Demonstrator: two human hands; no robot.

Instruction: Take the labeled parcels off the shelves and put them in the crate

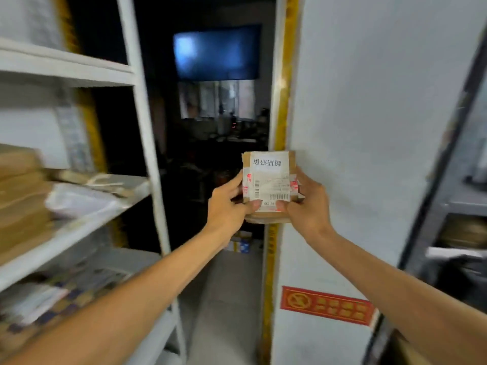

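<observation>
A small brown cardboard parcel (268,177) with a white label and barcodes is held up in front of me, at the middle of the view. My left hand (228,204) grips its left edge, thumb on the label's lower corner. My right hand (307,204) grips the right edge the same way. The label's printed text faces me upside down. The white shelf unit (79,225) on the left carries more brown boxes (21,191) and a white bag parcel (79,198). No crate is in view.
A white wall panel (355,127) with a red sign (326,305) stands right behind the parcel. Between the shelf post and the wall a dark doorway (210,127) opens onto a dim room. A grey rack (458,206) with items is at the far right.
</observation>
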